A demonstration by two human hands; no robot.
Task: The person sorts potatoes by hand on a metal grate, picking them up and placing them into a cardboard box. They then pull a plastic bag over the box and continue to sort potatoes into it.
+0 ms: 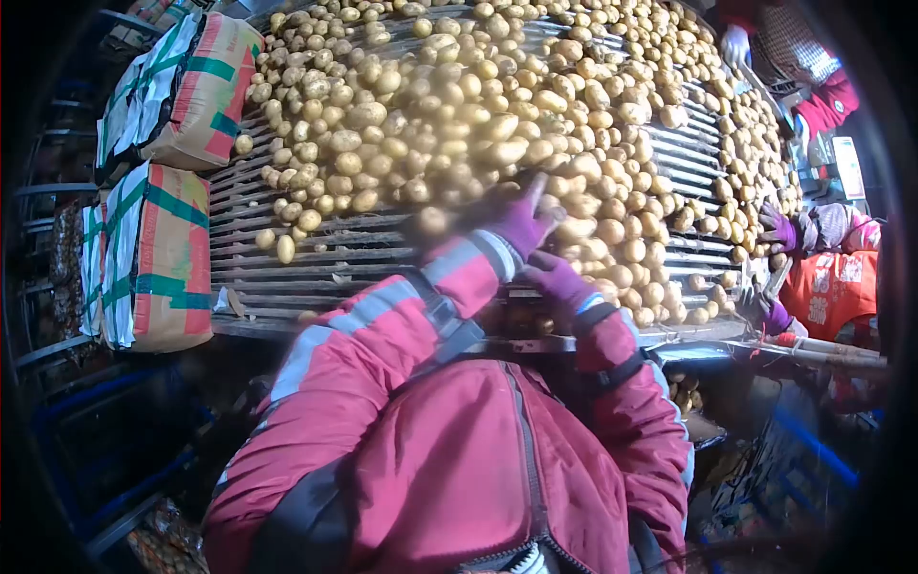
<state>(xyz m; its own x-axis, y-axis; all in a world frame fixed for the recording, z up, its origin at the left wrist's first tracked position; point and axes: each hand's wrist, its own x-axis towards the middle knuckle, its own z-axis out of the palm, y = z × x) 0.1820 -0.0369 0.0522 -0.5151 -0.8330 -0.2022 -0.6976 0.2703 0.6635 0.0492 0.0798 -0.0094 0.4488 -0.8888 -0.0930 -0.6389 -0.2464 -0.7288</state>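
My left hand (521,228), in a purple glove, is at the near edge of a large spread of potatoes (382,143). Its fingers are stretched out and apart, touching or just above the potatoes, with nothing seen in its grip. Just below it, my right hand (557,279), also purple-gloved, points its fingers leftward beside a heap of potatoes (622,230). They look loosely extended and hold nothing that I can see. One potato (430,223) left of my left hand is blurred. The potatoes lie on a slatted metal roller table (316,247).
Taped cardboard cartons (172,258) are stacked at the left. At the right, a co-worker's purple-gloved hand (779,228) is near the potatoes, close to a red bag (832,292). Another person's light-gloved hand (735,46) is at the top right. A metal rail (708,333) edges the table.
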